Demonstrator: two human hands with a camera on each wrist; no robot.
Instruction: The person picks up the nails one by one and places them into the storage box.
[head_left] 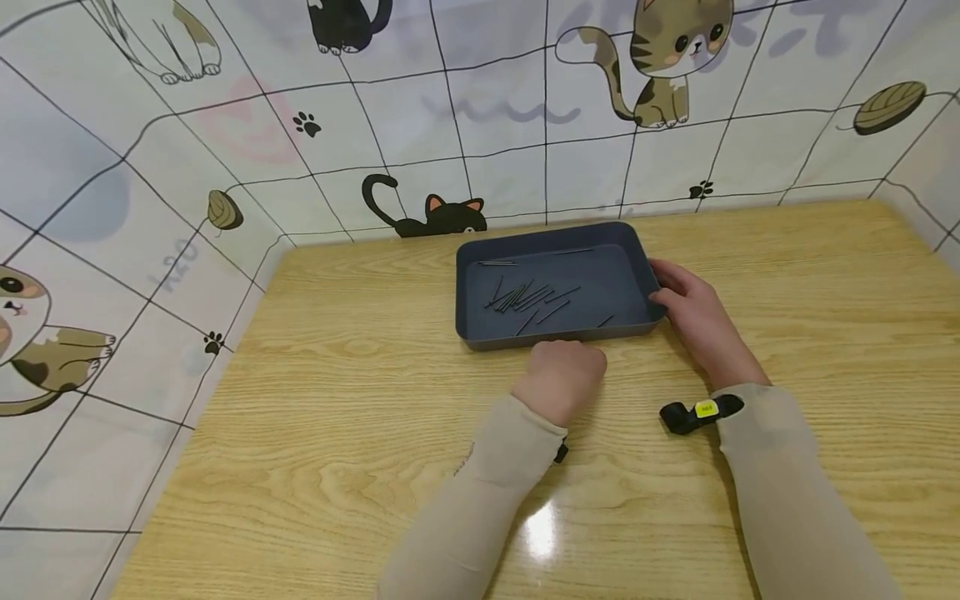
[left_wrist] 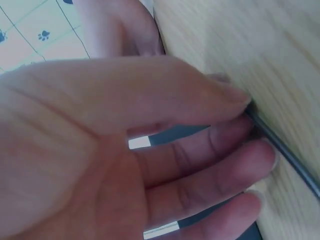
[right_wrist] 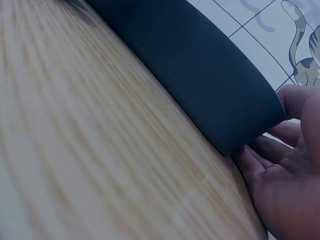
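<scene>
A dark grey rectangular tray [head_left: 555, 333] sits on the wooden table. Several thin dark metal rods [head_left: 525, 297], like long nails, lie loosely in it, most of them left of the middle. Just in front of the tray's near wall is my left hand [head_left: 564, 375], back upward. Its thumb and fingertips pinch one end of a slim dark rod [left_wrist: 285, 147] close over the wood, as the left wrist view shows. My right hand [head_left: 693, 312] grips the tray's right end near the front corner, thumb at the rim and other fingers against the outside wall.
The wood-grain table [head_left: 315, 400] spreads out around the tray. Behind it and at the left stands a white gridded wall covering [head_left: 495, 117] with cartoon cats. A black wrist device [head_left: 686, 417] with a yellow label juts from the right sleeve.
</scene>
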